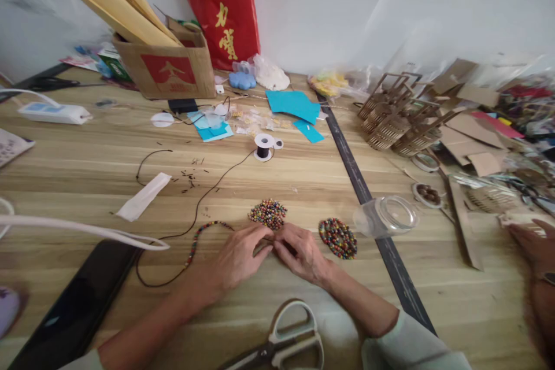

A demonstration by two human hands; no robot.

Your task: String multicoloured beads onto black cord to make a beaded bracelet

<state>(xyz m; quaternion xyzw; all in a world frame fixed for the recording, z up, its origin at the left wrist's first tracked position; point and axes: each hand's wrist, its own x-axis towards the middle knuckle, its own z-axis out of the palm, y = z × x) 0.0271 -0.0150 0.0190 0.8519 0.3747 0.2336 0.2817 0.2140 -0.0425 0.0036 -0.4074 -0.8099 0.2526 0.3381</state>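
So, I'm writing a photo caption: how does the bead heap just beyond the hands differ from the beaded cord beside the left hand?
The bead heap is a rounded cluster, while the beaded cord has its beads lined up in a curve. The bead heap lies beyond the left hand; the beaded cord lies to its left. Both show small beads in mixed colours.

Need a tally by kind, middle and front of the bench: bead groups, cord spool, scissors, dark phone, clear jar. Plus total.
Bead groups: 3 (loose pile, oval cluster, threaded run)
Spool of dark cord: 1
Scissors: 1
Phone: 1
Clear jar: 1
Total: 7, a group counted as one; single beads too small to count
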